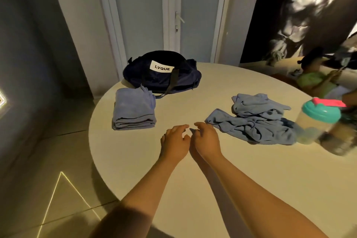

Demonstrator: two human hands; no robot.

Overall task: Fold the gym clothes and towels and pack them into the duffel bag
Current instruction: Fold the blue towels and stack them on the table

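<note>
- On the right half of the worktop (193,179), the crumpled blue cloth (257,120) is what's left to fold. It's bunched up and could be one piece or two, can't tell.
- Its long axis runs roughly left to right, with one flat corner poking out toward the middle.
- That corner sits just beside the fingers of the right grip (206,139), off to its right and a bit further out. I'd say the right one goes first, since it's clearly closer.
- The left grip (175,141) is right next to it in the middle of the worktop. Both are empty, with fingers loosely curled and thumbs nearly touching each other.
- The folded blue towel (134,110) is stacked neatly on the left, well apart from the messy pile.
- The navy duffel bag (164,75) is at the far edge just behind that towel. It looks closed from here, so it'll probably need opening before packing.
- A shaker bottle (316,121) with a teal lid stands tight against the cloth's right end. A hard tug on the cloth might knock it over.
- Nothing sits between the grips and the cloth.
</note>
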